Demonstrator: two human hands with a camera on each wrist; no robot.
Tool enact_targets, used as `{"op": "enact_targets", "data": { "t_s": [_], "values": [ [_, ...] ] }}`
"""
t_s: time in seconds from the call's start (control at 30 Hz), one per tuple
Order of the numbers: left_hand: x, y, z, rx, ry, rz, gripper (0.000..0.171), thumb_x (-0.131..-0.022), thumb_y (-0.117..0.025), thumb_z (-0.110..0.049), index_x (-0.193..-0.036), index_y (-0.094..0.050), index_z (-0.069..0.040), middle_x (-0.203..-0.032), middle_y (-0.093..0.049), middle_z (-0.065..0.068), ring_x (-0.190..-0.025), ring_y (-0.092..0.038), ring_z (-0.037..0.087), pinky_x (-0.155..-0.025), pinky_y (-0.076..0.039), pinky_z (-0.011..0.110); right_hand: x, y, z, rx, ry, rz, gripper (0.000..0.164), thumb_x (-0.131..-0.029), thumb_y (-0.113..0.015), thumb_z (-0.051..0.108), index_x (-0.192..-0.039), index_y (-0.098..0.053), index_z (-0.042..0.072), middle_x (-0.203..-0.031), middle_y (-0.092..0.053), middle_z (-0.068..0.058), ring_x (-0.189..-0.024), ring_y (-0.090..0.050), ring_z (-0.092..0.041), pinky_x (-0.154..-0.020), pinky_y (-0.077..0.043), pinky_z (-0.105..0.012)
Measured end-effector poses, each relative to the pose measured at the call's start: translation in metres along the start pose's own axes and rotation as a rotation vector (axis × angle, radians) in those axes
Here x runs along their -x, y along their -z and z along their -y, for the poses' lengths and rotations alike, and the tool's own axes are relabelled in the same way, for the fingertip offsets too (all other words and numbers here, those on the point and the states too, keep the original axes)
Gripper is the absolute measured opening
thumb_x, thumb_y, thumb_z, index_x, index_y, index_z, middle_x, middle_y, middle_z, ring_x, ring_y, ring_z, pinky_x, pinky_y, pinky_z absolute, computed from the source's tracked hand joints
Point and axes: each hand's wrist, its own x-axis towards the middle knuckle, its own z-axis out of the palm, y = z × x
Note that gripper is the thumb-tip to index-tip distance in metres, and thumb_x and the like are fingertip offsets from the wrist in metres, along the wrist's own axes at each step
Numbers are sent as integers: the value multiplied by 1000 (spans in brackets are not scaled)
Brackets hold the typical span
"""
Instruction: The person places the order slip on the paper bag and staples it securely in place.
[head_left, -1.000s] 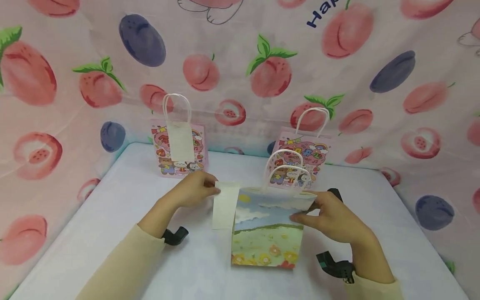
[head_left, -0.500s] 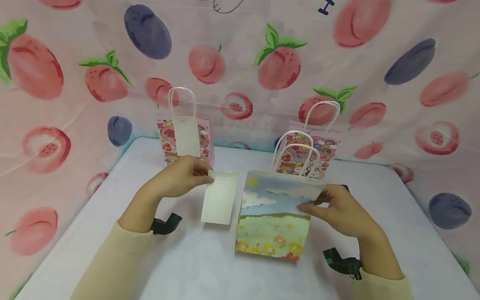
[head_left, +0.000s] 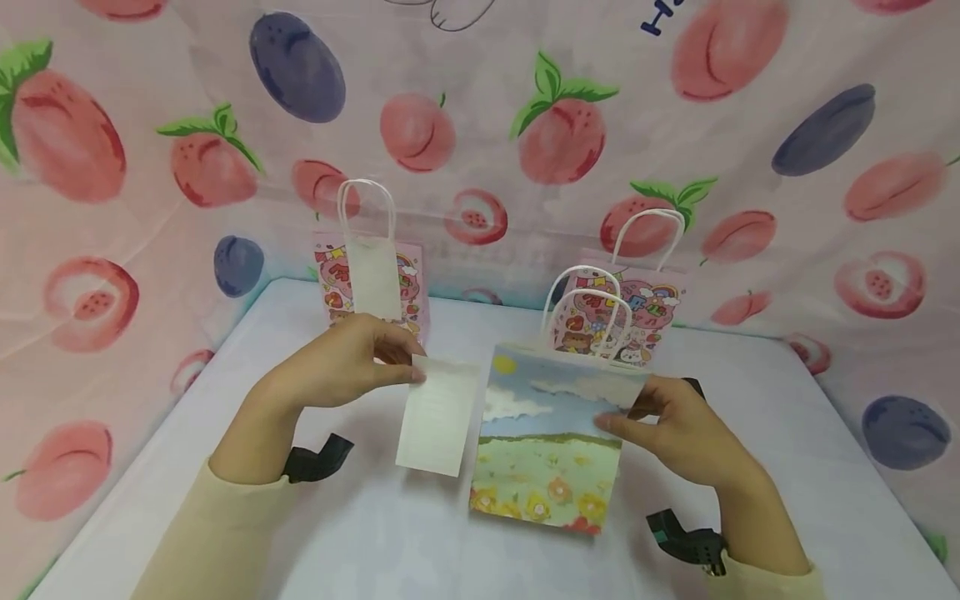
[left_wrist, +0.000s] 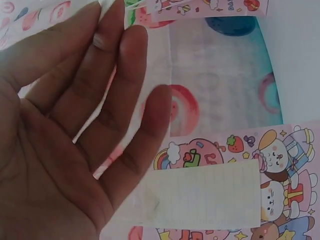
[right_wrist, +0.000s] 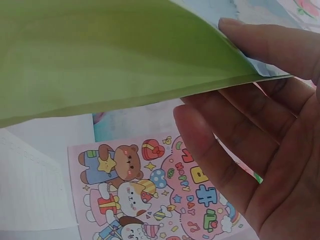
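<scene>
My left hand (head_left: 345,358) pinches a blank white paper slip (head_left: 438,417) by its top left corner. The slip hangs tilted just left of a paper gift bag (head_left: 547,442) printed with sky, clouds and a flower meadow. Thumb in front and fingers behind, my right hand (head_left: 675,429) pinches that bag at its upper right edge. Its white cord handles (head_left: 592,304) stand up. In the right wrist view the bag's mouth gapes a little, showing a green inside (right_wrist: 115,65). The left wrist view shows the palm, but not the pinched slip.
Two pink cartoon gift bags stand at the back. The left bag (head_left: 412,283) has another pale slip (head_left: 375,279) hanging on its front. The right bag (head_left: 652,300) is partly covered by the meadow bag. A fruit-print cloth (head_left: 487,67) forms the backdrop behind the white table (head_left: 360,542).
The slip has moved left, away from the meadow bag's left edge that overlapped it, and now tilts. My left hand went left with it. My right hand keeps its hold; the view shifted slightly.
</scene>
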Motion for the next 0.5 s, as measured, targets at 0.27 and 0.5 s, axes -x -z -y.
{"op": "enact_targets", "data": {
  "t_s": [0.27,0.5],
  "values": [
    [7,-8,-13,52,-96,-28,10,-89,-83,-19,-96,-78,-23,-90,-76,-9,-91,-72,12,-99,-50,36,-4,-13,2,-33,13,-27,31,-93,-78,12,-123,-72,9,-111,-78,-4,-88,-73,-12,-80,-59,-29],
    [0,-25,-28,50,-132,-78,14,-87,-86,-23,-88,-72,-23,-85,-76,-13,-85,-73,6,-81,-57,33,-4,-17,6,-41,54,-41,30,-93,-78,11,-122,-73,11,-112,-78,-2,-89,-74,-11,-81,-59,-29]
  ]
}}
